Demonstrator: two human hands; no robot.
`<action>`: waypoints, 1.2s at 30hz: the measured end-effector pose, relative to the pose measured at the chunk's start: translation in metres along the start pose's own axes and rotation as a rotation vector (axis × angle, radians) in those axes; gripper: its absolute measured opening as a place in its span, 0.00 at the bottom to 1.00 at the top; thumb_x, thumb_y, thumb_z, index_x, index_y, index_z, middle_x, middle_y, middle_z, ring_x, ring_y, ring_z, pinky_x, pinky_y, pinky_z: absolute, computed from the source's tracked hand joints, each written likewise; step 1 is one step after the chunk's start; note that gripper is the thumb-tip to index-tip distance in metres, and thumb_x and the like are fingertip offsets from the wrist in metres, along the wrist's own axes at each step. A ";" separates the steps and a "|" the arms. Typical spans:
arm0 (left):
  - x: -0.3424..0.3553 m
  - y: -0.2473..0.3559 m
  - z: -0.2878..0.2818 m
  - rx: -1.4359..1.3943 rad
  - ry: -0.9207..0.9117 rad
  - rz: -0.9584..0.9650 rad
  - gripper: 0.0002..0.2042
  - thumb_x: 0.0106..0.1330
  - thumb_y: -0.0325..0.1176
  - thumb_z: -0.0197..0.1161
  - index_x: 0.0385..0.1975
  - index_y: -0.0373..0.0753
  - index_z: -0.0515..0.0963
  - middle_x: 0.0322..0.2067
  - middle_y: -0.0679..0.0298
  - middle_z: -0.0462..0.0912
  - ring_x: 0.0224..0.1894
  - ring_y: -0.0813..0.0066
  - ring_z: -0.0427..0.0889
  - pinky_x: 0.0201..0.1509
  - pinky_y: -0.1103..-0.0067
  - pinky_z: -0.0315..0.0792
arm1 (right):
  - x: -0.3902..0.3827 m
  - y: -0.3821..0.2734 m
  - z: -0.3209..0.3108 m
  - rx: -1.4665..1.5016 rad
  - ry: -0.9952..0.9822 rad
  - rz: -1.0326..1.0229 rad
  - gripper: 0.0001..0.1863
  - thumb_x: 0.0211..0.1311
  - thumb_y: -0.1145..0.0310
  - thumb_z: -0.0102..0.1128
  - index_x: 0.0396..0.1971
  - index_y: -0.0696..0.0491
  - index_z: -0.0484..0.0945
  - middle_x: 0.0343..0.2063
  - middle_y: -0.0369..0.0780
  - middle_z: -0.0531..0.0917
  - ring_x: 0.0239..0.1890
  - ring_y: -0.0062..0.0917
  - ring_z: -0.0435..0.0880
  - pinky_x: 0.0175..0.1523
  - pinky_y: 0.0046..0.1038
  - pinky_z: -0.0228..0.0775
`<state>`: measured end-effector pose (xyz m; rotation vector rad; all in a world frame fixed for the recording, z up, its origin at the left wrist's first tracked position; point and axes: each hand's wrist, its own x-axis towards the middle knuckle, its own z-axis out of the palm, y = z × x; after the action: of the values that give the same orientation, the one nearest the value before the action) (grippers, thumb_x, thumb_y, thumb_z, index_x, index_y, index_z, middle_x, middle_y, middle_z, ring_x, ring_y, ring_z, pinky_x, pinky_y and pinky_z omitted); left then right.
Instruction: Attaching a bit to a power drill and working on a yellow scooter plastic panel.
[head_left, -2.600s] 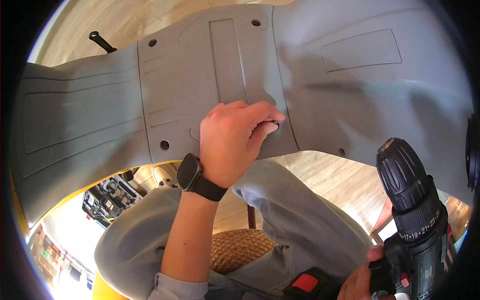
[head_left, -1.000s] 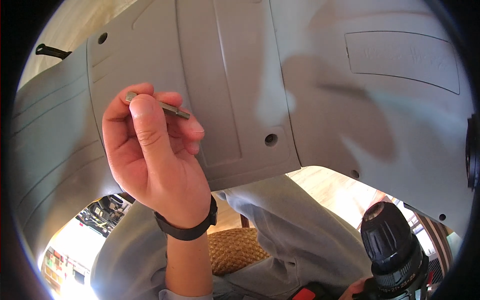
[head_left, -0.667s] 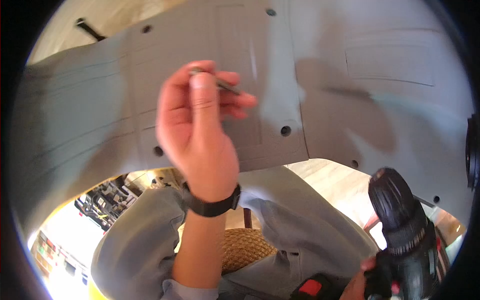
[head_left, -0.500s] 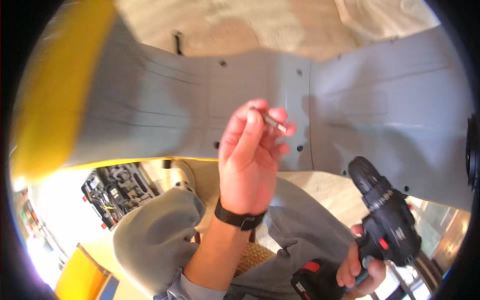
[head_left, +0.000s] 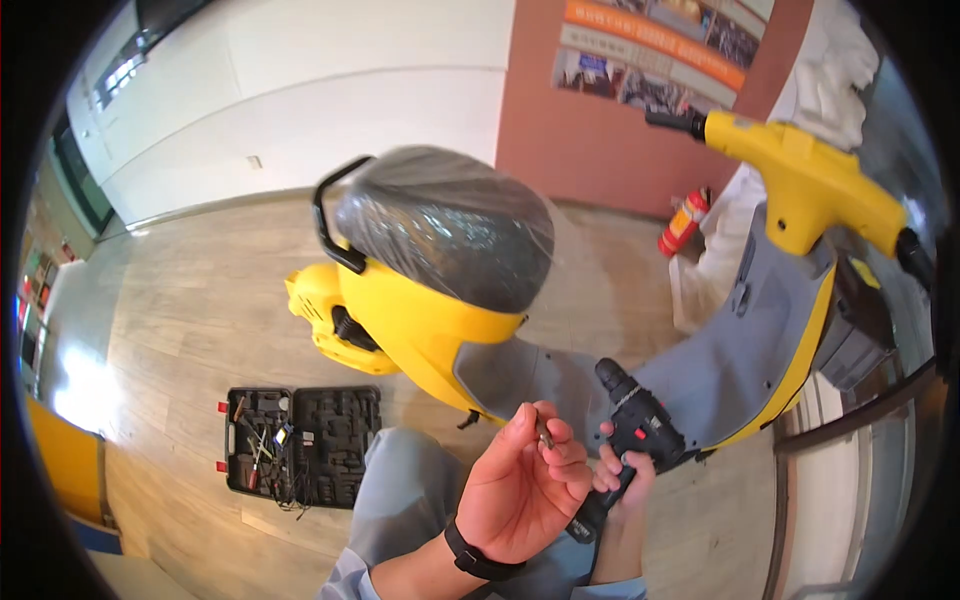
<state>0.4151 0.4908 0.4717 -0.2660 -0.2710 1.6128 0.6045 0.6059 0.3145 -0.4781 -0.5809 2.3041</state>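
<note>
My left hand (head_left: 525, 485), wearing a black watch, holds a small metal bit (head_left: 545, 433) between thumb and curled fingers, palm up. Just behind it and to the right, my right hand (head_left: 625, 485) grips a black cordless drill (head_left: 643, 425) by the handle, with the chuck pointing up and away. Both hands are in front of the grey footboard (head_left: 770, 315) of a yellow scooter (head_left: 420, 315), whose seat (head_left: 445, 225) is covered in clear plastic. The scooter's yellow handlebar housing (head_left: 800, 175) rises at the upper right.
An open black toolbox (head_left: 330, 440) lies on the wooden floor (head_left: 180, 340) at lower left. A red fire extinguisher (head_left: 683, 222) and white figures (head_left: 838, 50) stand behind the scooter. A dark container (head_left: 850, 335) and glass-topped frame (head_left: 840, 480) are at right; a yellow panel (head_left: 65, 455) is far left.
The view has lifted from a close look at the footboard to the whole scooter and room. My left hand still holds the bit, now nearer the drill in my right hand.
</note>
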 end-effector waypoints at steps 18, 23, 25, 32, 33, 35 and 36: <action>0.035 0.015 -0.005 0.738 -0.056 0.521 0.07 0.71 0.30 0.60 0.44 0.37 0.73 0.38 0.51 0.84 0.33 0.73 0.83 0.40 0.75 0.78 | -0.012 0.010 -0.013 0.116 -0.162 0.014 0.34 0.53 0.66 0.58 0.61 0.61 0.64 0.20 0.34 0.69 0.13 0.18 0.67 0.23 0.26 0.64; 0.126 0.089 -0.155 1.427 0.220 0.336 0.11 0.67 0.27 0.65 0.45 0.32 0.77 0.37 0.54 0.87 0.36 0.75 0.85 0.42 0.80 0.79 | -0.049 0.016 -0.027 0.121 0.182 -0.085 0.37 0.52 0.66 0.59 0.63 0.63 0.62 0.19 0.35 0.68 0.12 0.19 0.67 0.20 0.27 0.63; 0.148 0.099 -0.222 1.615 0.264 0.213 0.10 0.65 0.27 0.67 0.43 0.32 0.79 0.38 0.55 0.87 0.35 0.77 0.85 0.41 0.81 0.78 | -0.076 0.022 -0.037 0.155 0.182 -0.143 0.36 0.52 0.67 0.59 0.63 0.63 0.62 0.19 0.36 0.69 0.13 0.20 0.68 0.20 0.27 0.65; 0.207 0.082 -0.381 2.028 0.296 -0.004 0.07 0.53 0.33 0.75 0.31 0.42 0.88 0.24 0.65 0.85 0.29 0.77 0.80 0.35 0.79 0.74 | -0.126 0.011 -0.080 0.242 0.092 -0.223 0.37 0.57 0.66 0.62 0.66 0.58 0.59 0.24 0.43 0.78 0.18 0.31 0.79 0.22 0.32 0.71; 0.211 0.080 -0.388 2.056 0.275 -0.012 0.07 0.52 0.33 0.76 0.30 0.44 0.88 0.22 0.66 0.84 0.28 0.76 0.79 0.34 0.79 0.73 | -0.129 0.006 -0.080 0.223 0.117 -0.205 0.38 0.56 0.67 0.63 0.66 0.58 0.59 0.25 0.43 0.78 0.18 0.31 0.79 0.22 0.32 0.71; 0.215 0.076 -0.396 2.146 0.224 -0.047 0.06 0.53 0.30 0.75 0.31 0.44 0.88 0.21 0.69 0.83 0.28 0.78 0.77 0.37 0.79 0.72 | -0.130 -0.002 -0.080 0.203 0.141 -0.175 0.38 0.56 0.67 0.63 0.66 0.58 0.59 0.25 0.43 0.78 0.18 0.31 0.79 0.22 0.32 0.71; 0.216 0.076 -0.398 2.196 0.179 -0.028 0.05 0.54 0.28 0.74 0.31 0.44 0.89 0.20 0.70 0.82 0.28 0.79 0.76 0.39 0.80 0.71 | -0.128 -0.003 -0.079 0.196 0.146 -0.161 0.38 0.56 0.67 0.63 0.66 0.58 0.59 0.25 0.43 0.78 0.18 0.31 0.79 0.23 0.32 0.71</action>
<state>0.4633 0.7070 0.0700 1.2413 1.5760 1.0366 0.7324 0.5391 0.2721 -0.4814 -0.3066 2.1252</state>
